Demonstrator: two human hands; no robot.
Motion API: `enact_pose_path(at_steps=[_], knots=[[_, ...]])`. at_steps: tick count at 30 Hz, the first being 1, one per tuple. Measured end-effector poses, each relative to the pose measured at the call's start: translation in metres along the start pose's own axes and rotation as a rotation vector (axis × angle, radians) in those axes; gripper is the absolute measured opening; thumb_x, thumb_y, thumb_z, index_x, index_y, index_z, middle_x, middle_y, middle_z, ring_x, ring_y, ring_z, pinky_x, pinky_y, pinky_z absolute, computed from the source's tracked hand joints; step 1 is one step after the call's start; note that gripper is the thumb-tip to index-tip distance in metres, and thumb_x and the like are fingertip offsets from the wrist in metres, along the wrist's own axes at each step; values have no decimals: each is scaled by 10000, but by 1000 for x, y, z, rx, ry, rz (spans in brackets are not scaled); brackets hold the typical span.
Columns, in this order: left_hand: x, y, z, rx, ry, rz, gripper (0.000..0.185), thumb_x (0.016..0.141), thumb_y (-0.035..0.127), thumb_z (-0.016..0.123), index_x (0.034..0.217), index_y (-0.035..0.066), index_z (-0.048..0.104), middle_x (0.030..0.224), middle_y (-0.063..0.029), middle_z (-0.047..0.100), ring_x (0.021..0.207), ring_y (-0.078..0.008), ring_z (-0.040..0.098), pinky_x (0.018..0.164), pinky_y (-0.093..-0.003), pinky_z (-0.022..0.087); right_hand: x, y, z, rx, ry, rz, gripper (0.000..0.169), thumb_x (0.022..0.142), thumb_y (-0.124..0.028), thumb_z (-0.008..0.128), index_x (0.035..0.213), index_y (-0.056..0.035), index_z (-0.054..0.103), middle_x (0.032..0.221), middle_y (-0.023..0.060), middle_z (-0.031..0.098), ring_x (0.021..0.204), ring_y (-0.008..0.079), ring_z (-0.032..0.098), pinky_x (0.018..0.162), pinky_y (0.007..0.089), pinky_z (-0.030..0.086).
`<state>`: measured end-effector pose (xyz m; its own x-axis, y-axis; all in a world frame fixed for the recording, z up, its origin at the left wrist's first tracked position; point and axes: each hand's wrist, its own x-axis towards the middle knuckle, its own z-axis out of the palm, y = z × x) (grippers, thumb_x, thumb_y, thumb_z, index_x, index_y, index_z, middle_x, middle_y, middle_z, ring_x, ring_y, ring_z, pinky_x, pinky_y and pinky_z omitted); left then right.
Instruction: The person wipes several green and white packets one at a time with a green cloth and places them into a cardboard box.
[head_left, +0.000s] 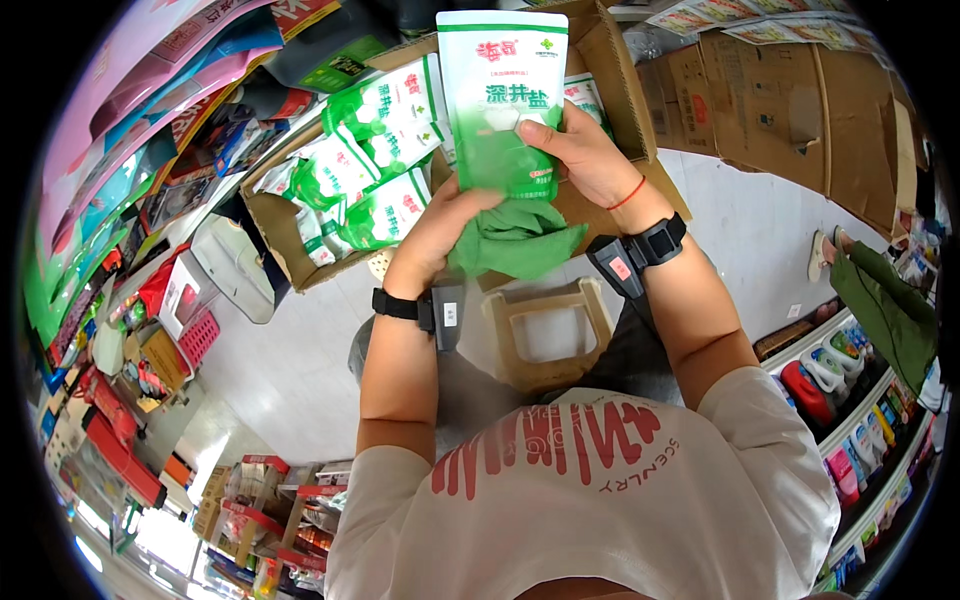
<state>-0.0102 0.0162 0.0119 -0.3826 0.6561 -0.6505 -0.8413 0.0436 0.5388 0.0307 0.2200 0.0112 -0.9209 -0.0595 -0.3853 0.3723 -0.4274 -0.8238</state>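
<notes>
I hold up a white-and-green plastic pouch (499, 82) that bears printed writing, its front facing me. My right hand (589, 154) grips its right edge, with the thumb on the front. My left hand (442, 229) is at its lower left corner, closed on a crumpled green cloth (517, 240) that lies against the pouch's bottom. Behind both hands stands an opened cardboard carton (637, 97). Several matching pouches (337, 169) lie loosely piled in its left part, and another pouch (585, 97) shows partly behind my right hand.
Below my hands, between my legs, is a tan stool (555, 337). Large brown cartons (780, 112) stand at the upper right. Shelves with detergent bottles (810, 390) run along the right, near a person's legs (870, 300). A pink basket (199, 339) and packed goods line the left.
</notes>
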Motion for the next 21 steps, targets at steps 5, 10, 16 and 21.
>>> enact_pose_path(at_steps=[5,10,16,21], knots=[[4,4,7,309,35,146,503,862,200,681,1297,20,503,1185,-67,612,1027,-147,590,888,-285,476,3,1,3,-42,13,-109,471,921,-271,643,1292,-40,468,1124,31,613,936,93,578,685,243,496],[3,7,6,428,48,171,454,848,168,697,1251,21,548,1144,-55,634,1016,-140,592,882,-285,477,3,3,6,-28,26,-84,464,921,-263,643,1295,-50,469,1139,26,606,950,94,575,683,241,501],[2,5,-2,430,-4,187,431,838,146,706,1230,30,569,1125,-49,650,1004,-133,597,873,-282,480,4,7,6,-38,28,-94,478,921,-253,642,1316,-54,461,1153,25,600,982,90,564,715,244,500],[4,-1,-6,405,-7,232,408,833,144,707,1209,40,587,1101,-43,664,992,-131,604,865,-280,482,4,5,6,-49,23,-59,493,920,-251,642,1329,-51,454,1157,20,599,1012,95,553,814,266,477]])
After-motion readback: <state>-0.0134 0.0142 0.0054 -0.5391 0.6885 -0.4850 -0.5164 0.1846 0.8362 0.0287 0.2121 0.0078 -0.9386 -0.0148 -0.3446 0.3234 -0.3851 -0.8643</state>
